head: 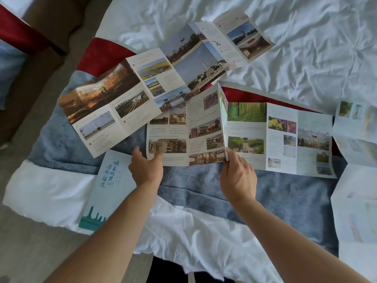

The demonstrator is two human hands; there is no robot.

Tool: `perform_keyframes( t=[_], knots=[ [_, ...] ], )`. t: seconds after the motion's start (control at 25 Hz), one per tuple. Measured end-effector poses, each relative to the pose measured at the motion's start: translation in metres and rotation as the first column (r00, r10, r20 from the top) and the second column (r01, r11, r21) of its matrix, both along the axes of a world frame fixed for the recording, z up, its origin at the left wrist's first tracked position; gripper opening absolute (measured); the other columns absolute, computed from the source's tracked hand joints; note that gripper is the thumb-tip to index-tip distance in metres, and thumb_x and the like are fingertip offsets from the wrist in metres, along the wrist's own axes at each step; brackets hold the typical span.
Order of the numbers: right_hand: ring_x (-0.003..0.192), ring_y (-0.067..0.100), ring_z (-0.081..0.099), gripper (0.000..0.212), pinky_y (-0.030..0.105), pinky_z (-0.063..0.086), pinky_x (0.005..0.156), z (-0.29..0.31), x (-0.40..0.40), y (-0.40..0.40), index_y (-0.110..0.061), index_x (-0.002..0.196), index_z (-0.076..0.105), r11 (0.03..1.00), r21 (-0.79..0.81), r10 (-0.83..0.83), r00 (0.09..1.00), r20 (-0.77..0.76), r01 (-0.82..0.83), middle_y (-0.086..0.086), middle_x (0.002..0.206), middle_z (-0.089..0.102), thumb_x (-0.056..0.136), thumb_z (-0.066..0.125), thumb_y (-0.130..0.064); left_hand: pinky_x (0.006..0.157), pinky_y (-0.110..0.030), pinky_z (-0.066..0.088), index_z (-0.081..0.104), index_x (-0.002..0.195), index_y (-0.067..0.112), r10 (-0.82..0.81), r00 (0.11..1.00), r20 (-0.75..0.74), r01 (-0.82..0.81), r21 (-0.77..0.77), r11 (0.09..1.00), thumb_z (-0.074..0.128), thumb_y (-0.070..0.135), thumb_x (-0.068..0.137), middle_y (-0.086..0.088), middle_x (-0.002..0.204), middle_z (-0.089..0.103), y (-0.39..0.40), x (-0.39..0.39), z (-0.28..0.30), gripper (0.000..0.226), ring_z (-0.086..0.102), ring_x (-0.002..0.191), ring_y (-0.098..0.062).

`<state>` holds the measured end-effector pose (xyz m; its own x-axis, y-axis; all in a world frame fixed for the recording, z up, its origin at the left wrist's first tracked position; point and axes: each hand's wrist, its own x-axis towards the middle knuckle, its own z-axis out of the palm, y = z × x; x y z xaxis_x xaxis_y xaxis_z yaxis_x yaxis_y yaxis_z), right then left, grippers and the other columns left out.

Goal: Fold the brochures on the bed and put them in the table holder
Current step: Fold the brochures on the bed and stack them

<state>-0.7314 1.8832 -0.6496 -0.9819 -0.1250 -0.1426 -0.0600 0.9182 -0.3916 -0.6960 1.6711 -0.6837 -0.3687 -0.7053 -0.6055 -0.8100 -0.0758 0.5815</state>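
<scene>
Bed (pixel 306 58): rumpled white sheet
Runner (pixel 204 180): blue and red cloth across bed
On it: unfolded brochures (pixel 281 135), one folded brochure (pixel 110 188)

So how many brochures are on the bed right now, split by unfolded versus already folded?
Unfolded, lying untouched: 2, the long brochure at the top and the pale brochure at the right edge.
Unfolded, being handled: 1, the middle brochure, with the left hand at its left end and the right hand pinching a raised crease.
Folded: 1, the closed brochure with the teal skyline.
Total: 4.
</scene>
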Motion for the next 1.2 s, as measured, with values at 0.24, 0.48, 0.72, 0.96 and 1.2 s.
perform_keyframes(
  t=[0.24,0.48,0.72,0.96,1.2],
  knots=[
    [0.084,0.03,0.064,0.034,0.04,0.052,0.07,0.003,0.004,0.011,-0.013,0.127,0.059,0.992,-0.087,0.091,0.996,-0.019,-0.092,0.004,0.104,0.068,0.096,0.048,-0.008,0.087,-0.041,0.054,0.053,0.125,0.023,-0.037,0.995,-0.096,0.039,0.023,0.999,0.07,0.03,0.09,-0.001,0.121,0.065,0.039,-0.01,0.018,0.039,0.063,0.108,-0.026],
    [0.119,0.022,0.056,0.048,0.04,0.047,0.095,0.013,0.009,0.007,-0.021,0.147,0.043,0.967,-0.238,0.115,0.988,0.099,-0.088,-0.001,0.138,0.058,0.1,0.039,-0.025,0.077,-0.026,0.043,0.062,0.123,0.025,-0.345,0.884,-0.315,0.305,-0.171,0.937,0.051,0.009,0.094,0.004,0.112,0.061,0.09,-0.017,0.037,0.034,0.058,0.099,-0.013],
    [0.096,0.012,0.067,0.048,0.035,0.055,0.081,0.021,-0.012,0.0,-0.028,0.134,0.053,0.907,-0.367,-0.138,0.968,0.209,0.209,-0.011,0.104,0.071,0.092,0.051,-0.05,0.096,-0.02,0.047,0.069,0.122,0.03,-0.43,0.748,-0.505,0.535,0.077,0.841,0.043,0.028,0.095,0.01,0.116,0.063,0.114,-0.017,0.038,0.037,0.058,0.112,-0.003],
    [0.061,0.013,0.058,0.033,0.029,0.045,0.048,0.008,-0.032,0.033,-0.025,0.115,0.065,0.908,-0.225,-0.319,0.931,0.18,0.355,-0.008,0.067,0.062,0.093,0.044,-0.013,0.08,0.002,0.037,0.062,0.133,0.024,-0.525,0.788,-0.322,0.574,0.076,0.816,0.043,0.009,0.097,0.01,0.13,0.054,0.113,-0.014,0.024,0.043,0.052,0.112,-0.002],
    [0.063,0.013,0.06,0.035,0.027,0.043,0.047,-0.004,-0.047,0.079,-0.028,0.119,0.061,0.893,-0.16,-0.396,0.903,0.167,0.421,-0.009,0.071,0.064,0.092,0.044,-0.014,0.101,-0.023,0.034,0.044,0.146,0.021,-0.548,0.817,-0.179,0.557,-0.001,0.831,0.053,0.025,0.097,0.002,0.148,0.043,0.135,-0.037,0.016,0.049,0.042,0.135,-0.014]
  ],
)
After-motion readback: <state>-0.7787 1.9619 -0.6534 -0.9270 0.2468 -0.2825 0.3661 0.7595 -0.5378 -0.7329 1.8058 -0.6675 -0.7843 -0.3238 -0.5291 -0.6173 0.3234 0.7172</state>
